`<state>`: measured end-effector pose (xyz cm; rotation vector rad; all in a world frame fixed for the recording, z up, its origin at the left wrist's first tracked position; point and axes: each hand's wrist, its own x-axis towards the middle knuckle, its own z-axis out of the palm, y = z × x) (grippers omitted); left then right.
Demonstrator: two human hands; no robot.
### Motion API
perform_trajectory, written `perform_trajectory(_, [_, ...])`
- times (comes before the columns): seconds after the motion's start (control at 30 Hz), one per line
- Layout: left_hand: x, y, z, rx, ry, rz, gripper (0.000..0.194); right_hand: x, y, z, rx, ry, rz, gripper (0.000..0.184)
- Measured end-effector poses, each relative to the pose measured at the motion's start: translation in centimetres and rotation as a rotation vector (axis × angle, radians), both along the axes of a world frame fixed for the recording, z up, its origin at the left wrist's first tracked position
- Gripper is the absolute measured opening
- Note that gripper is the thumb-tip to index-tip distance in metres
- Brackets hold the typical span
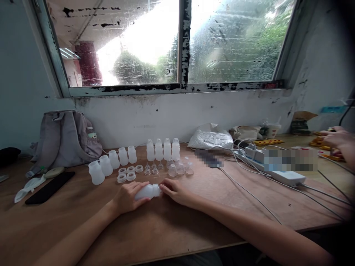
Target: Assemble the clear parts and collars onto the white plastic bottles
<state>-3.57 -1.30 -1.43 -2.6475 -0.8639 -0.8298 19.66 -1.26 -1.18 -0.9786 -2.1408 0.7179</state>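
Observation:
A frosted baby bottle [145, 191] is held tilted on its side just above the table, its neck toward the right. My left hand [128, 196] wraps round the bottle's body. At the neck end, my right hand [175, 190] pinches the nipple, which its fingers mostly hide. Beyond my hands lie several white collar rings [130, 176], several clear nipples [154, 171] and several clear domed caps [180, 169]. Open bottle bodies [105, 166] stand in a slanting row at the left. Several capped bottles [167, 150] stand upright in a line behind the nipples.
A grey backpack [65, 138], a black phone-like slab [50, 187] and a white cloth or bag [30, 187] are on the left. A power strip [290, 178] with cables crosses the right side, near a silver bag [211, 137]. Another person's hand [337, 137] is at far right.

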Motion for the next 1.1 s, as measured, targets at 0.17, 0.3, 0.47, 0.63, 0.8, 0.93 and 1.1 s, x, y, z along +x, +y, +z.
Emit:
perform_trajectory(0.17, [-0.07,-0.09,0.12,0.051,-0.043,-0.005,0.044,0.20,0.19,0.02,0.076,-0.070,-0.092,0.037])
perform_trajectory(0.3, [-0.15,-0.26,0.27,0.065,-0.050,-0.011,0.044,0.22,0.00,-0.03,0.155,-0.115,-0.098,0.034])
perform_trajectory(0.47, [-0.27,-0.26,0.40,0.064,-0.071,-0.015,0.044,0.18,-0.16,-0.13,0.209,-0.041,-0.065,0.025])
perform_trajectory(0.63, [-0.31,-0.32,0.69,0.083,-0.062,0.007,0.044,0.23,-0.13,-0.16,0.248,0.047,-0.071,0.019])
perform_trajectory(0.8, [-0.44,-0.33,0.80,0.066,-0.035,0.005,0.044,0.33,-0.20,0.37,-0.026,0.203,-0.001,0.021])
perform_trajectory(0.93, [-0.42,-0.37,0.82,0.050,-0.021,0.005,0.043,0.29,0.07,0.42,-0.320,0.253,0.000,0.034])
perform_trajectory(1.1, [-0.38,-0.29,0.69,0.036,-0.009,0.008,0.042,0.27,0.36,-0.07,-0.333,0.278,0.013,0.035])
